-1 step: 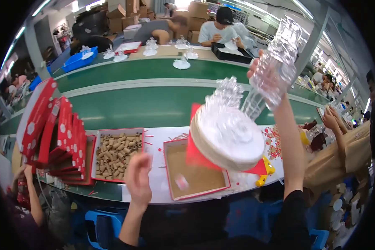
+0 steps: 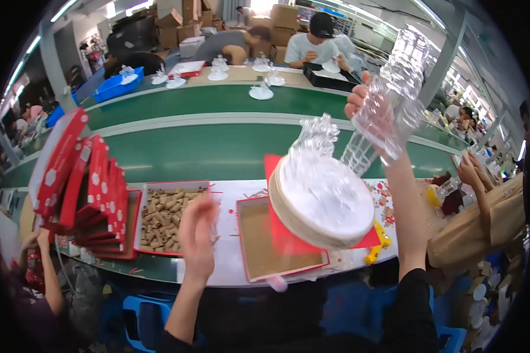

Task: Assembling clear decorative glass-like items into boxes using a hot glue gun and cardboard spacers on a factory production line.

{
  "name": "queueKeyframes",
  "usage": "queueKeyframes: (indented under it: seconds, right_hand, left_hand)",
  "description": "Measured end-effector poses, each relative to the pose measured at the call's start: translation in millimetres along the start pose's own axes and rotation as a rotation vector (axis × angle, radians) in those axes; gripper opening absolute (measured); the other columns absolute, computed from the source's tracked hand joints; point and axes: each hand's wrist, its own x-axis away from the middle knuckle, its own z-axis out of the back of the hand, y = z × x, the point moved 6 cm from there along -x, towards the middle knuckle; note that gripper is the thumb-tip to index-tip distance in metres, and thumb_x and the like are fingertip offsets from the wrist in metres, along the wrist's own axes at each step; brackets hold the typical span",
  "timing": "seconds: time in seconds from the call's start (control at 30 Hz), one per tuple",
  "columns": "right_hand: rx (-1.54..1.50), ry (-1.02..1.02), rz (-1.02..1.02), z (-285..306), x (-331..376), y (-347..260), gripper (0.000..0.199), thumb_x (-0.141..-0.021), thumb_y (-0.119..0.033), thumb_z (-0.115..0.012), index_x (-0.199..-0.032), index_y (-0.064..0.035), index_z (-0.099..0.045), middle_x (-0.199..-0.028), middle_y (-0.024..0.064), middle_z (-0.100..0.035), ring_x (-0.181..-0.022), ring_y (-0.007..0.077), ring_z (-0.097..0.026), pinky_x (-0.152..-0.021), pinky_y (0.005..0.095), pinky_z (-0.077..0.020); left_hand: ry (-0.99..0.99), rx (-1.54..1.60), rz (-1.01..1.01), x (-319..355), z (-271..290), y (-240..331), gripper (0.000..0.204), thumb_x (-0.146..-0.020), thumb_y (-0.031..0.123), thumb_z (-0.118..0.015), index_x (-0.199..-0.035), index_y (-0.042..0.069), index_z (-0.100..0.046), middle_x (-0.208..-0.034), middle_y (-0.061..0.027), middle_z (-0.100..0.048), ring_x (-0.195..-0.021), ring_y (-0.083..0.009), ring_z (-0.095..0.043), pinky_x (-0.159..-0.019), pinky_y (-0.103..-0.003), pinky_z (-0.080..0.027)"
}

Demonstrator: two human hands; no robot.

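My right hand (image 2: 376,112) is raised at the right, its fingers closed round a tall stack of clear plastic pieces (image 2: 404,67). Below and left of it, a thick round stack with a white top (image 2: 330,197) rests on a red board (image 2: 280,226), with shiny clear plastic (image 2: 317,134) standing at its back. Over the white table my left hand (image 2: 196,241) is held up, blurred, fingers stretched and apparently holding nothing. It is between a tray of short brown tubes (image 2: 164,220) and an open red-rimmed box (image 2: 259,235). A small blurred pinkish piece (image 2: 277,283) shows at the table's near edge.
Red boxes (image 2: 91,188) lean in a row at the left. A yellow tool (image 2: 379,242) and red bits (image 2: 386,203) lie at the right. Behind runs a green conveyor (image 2: 188,154); beyond it people work among white-based clear ornaments (image 2: 261,91). A co-worker's arm (image 2: 472,170) is at right.
The small pinkish piece has moved from over the open box down to the table's near edge. My left hand has shifted slightly; my right hand still grips the plastic stack.
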Motion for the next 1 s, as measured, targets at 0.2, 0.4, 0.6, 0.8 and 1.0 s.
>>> queueKeyframes:
  seconds: [0.2, 0.4, 0.6, 0.8, 1.0]
  right_hand:
    - [-0.178, -0.602, -0.263, -141, 11, 86, 0.047, -0.085, -0.028, -0.069, -0.123, -0.0067, -0.051, -0.086, 0.0022, -0.049, -0.075, 0.0164, -0.048, -0.072, 0.0307, -0.0392]
    - [0.067, -0.154, -0.128, -116, 49, 102, 0.054, -0.084, -0.039, -0.070, -0.123, -0.0078, -0.051, -0.111, 0.0067, -0.056, -0.105, 0.0184, -0.055, -0.092, 0.0319, -0.0445]
    - [0.099, -0.169, -0.276, -65, 44, 142, 0.053, -0.093, -0.033, -0.060, -0.136, -0.0062, -0.045, -0.127, 0.0097, -0.055, -0.113, 0.0135, -0.054, -0.092, 0.0283, -0.0477]
    - [0.333, 0.030, -0.222, -29, 90, 126, 0.069, -0.089, -0.053, -0.058, -0.131, 0.0005, -0.048, -0.124, 0.0100, -0.057, -0.109, 0.0159, -0.057, -0.093, 0.0318, -0.0464]
    - [0.700, 0.042, -0.021, -39, 108, 121, 0.045, -0.079, -0.033, -0.074, -0.109, -0.0029, -0.063, -0.096, 0.0035, -0.066, -0.090, 0.0118, -0.060, -0.083, 0.0302, -0.0475]
  left_hand:
    - [-0.468, -0.053, -0.527, -90, -63, 123, 0.102, -0.073, 0.044, -0.079, -0.147, 0.004, -0.022, -0.137, -0.0200, -0.044, -0.120, -0.0234, -0.049, -0.099, -0.039, -0.040]
    - [-0.873, 0.042, -0.462, -83, -133, 144, 0.084, -0.059, 0.024, -0.090, -0.129, 0.003, -0.049, -0.099, -0.0081, -0.067, -0.087, -0.0116, -0.064, -0.076, -0.025, -0.052]
    - [-0.641, 0.056, -0.161, -87, -122, 95, 0.060, -0.065, 0.018, -0.084, -0.115, -0.002, -0.057, -0.096, -0.0077, -0.067, -0.087, -0.0134, -0.065, -0.078, -0.027, -0.054]
    - [-0.284, 0.012, -0.181, -79, -101, 77, 0.058, -0.065, 0.018, -0.083, -0.113, -0.002, -0.057, -0.100, -0.0091, -0.067, -0.091, -0.0150, -0.066, -0.078, -0.029, -0.055]
    - [-0.247, -0.056, -0.348, -70, -113, 74, 0.059, -0.065, 0.023, -0.083, -0.113, -0.001, -0.057, -0.100, -0.0093, -0.067, -0.093, -0.0160, -0.065, -0.077, -0.031, -0.053]
